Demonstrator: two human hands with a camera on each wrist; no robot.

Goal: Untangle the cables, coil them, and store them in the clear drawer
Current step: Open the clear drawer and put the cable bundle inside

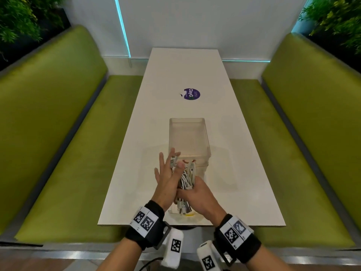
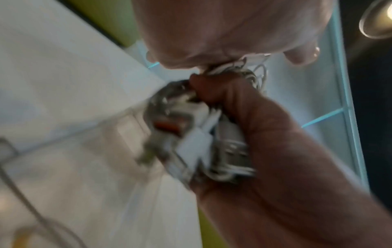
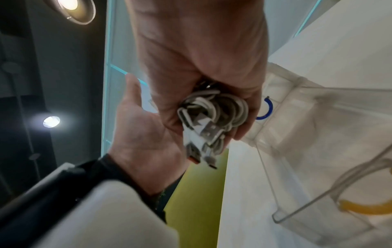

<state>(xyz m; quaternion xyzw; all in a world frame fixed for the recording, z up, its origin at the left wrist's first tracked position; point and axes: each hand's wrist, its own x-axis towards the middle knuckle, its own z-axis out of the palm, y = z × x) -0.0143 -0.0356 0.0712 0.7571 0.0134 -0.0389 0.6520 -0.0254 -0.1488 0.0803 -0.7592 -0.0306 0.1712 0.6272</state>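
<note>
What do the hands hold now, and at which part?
The right hand grips a bundle of white cables around its middle; the left hand lies open against it.

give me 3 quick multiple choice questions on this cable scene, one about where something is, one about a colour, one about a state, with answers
1. Where is the round sticker?
A. on the table beyond the clear drawer
B. on the left bench
C. inside the drawer

2. What colour are the benches?
A. grey
B. green
C. blue

3. How is the bundle of white cables held?
A. lying loose on the table
B. dropped in the drawer
C. gripped by the right hand, the left hand flat against it

Answers:
1 A: the sticker lies on the white table, past the clear drawer.
2 B: both seats are green.
3 C: the right hand curls round the cables; the left hand has straight fingers.
</note>
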